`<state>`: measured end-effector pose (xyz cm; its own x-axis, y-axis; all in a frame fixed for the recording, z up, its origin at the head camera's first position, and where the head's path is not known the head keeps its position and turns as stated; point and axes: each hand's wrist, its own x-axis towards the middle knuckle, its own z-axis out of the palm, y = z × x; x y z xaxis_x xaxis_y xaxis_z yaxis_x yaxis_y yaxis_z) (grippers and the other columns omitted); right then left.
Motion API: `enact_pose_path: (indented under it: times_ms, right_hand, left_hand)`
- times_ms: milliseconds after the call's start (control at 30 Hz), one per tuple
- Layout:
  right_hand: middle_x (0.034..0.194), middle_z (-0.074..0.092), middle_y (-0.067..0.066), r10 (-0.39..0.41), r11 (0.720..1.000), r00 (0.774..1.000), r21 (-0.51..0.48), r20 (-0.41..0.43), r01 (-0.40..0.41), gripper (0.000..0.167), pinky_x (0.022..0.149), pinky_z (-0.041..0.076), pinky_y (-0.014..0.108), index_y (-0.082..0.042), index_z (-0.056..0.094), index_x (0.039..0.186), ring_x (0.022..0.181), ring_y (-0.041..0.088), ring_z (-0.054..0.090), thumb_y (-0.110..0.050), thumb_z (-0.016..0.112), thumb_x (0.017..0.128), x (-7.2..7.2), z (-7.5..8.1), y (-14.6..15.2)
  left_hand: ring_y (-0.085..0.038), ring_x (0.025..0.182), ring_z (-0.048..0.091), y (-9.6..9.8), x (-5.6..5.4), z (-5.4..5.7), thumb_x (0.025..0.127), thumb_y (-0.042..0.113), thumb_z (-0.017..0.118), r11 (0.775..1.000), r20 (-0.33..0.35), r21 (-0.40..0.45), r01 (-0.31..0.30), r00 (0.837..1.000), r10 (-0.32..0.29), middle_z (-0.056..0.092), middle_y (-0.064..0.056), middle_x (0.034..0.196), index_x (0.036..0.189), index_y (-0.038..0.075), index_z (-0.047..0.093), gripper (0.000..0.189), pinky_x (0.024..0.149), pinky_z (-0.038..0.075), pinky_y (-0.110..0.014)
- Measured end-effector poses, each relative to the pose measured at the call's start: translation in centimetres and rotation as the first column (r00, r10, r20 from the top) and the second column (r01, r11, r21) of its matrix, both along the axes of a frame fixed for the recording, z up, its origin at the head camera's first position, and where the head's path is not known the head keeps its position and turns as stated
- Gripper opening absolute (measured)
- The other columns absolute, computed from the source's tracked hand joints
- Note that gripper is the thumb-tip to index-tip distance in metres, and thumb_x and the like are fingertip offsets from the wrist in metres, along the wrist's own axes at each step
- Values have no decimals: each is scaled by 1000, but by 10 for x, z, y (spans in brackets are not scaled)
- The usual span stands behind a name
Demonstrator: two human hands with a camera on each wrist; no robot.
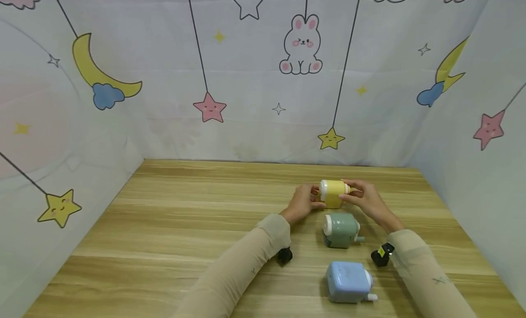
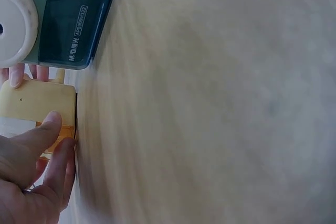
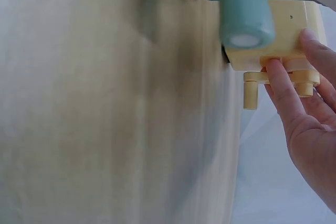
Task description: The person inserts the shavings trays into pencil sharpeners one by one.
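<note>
A yellow hand-crank pencil sharpener (image 1: pixel 334 188) stands between both hands near the table's back edge. My left hand (image 1: pixel 301 201) holds its left side; in the left wrist view the thumb (image 2: pixel 51 120) lies against the body by the orange drawer (image 2: pixel 64 136). On the crank side, my right hand (image 1: pixel 367 200) grips the body, with the index finger (image 3: pixel 283 85) beside the yellow crank (image 3: pixel 251 94). Just nearer to me sits a green pencil sharpener (image 1: pixel 343 227), which covers part of the yellow one in the right wrist view.
A blue pencil sharpener (image 1: pixel 349 281) stands closest to me, between the forearms. The wooden table (image 1: pixel 185 208) is bounded by a patterned cloth backdrop (image 1: pixel 263 135) behind and at both sides. Black wrist cameras sit by the left cuff (image 1: pixel 284 255) and right cuff (image 1: pixel 382 255).
</note>
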<state>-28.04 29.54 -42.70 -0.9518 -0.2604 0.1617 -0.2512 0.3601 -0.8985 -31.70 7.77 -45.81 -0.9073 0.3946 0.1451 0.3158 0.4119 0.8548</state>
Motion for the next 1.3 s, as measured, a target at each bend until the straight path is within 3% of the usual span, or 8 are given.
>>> enact_pose_path:
  times_ms: [100, 233, 767, 1000, 1300]
  right_hand:
    - [145, 42, 33, 0, 1000, 1000, 3, -14, 0, 55, 84, 55, 22, 11, 44, 143, 120, 49, 54, -3, 67, 95, 0, -2, 1]
    - [144, 43, 33, -10, 1000, 1000, 11, -23, 10, 55, 82, 55, 21, 11, 44, 143, 119, 49, 54, -4, 67, 95, 0, -4, 2]
    - [140, 47, 33, 0, 1000, 1000, 27, -31, 1, 55, 80, 58, 28, 11, 44, 143, 108, 43, 62, -5, 68, 95, 3, 0, -1]
    - [144, 41, 36, 23, 1000, 1000, -6, -1, -23, 62, 81, 59, 44, 9, 34, 149, 116, 51, 54, -8, 66, 98, 7, 4, 1]
    - [136, 47, 35, -6, 1000, 1000, 31, -25, 6, 57, 80, 59, 46, 10, 37, 146, 111, 54, 56, -15, 61, 101, 17, 3, 17]
  left_hand:
    - [-22, 93, 67, -1, 1, 1, 83, 10, 82, 1000, -8, -16, 24, 1000, -24, 65, -16, 113, 127, -5, 61, 52, 78, 55, -22]
    - [-20, 90, 67, -2, 2, 2, 83, 10, 83, 999, -12, -27, 35, 999, -35, 64, -16, 113, 129, -5, 59, 54, 76, 55, -20]
    - [-20, 90, 67, -4, 4, 2, 84, 7, 81, 998, -30, -36, 49, 998, -50, 64, -17, 113, 131, -6, 57, 55, 74, 55, -19]
    - [-27, 98, 68, -12, 7, 8, 87, -5, 73, 997, -11, -42, 63, 998, -64, 60, -18, 115, 139, -7, 49, 57, 78, 56, -22]
    - [-21, 100, 64, -38, 14, 15, 95, 7, 65, 982, -43, -185, 28, 998, -37, 61, -13, 122, 144, 2, 48, 51, 80, 55, -28]
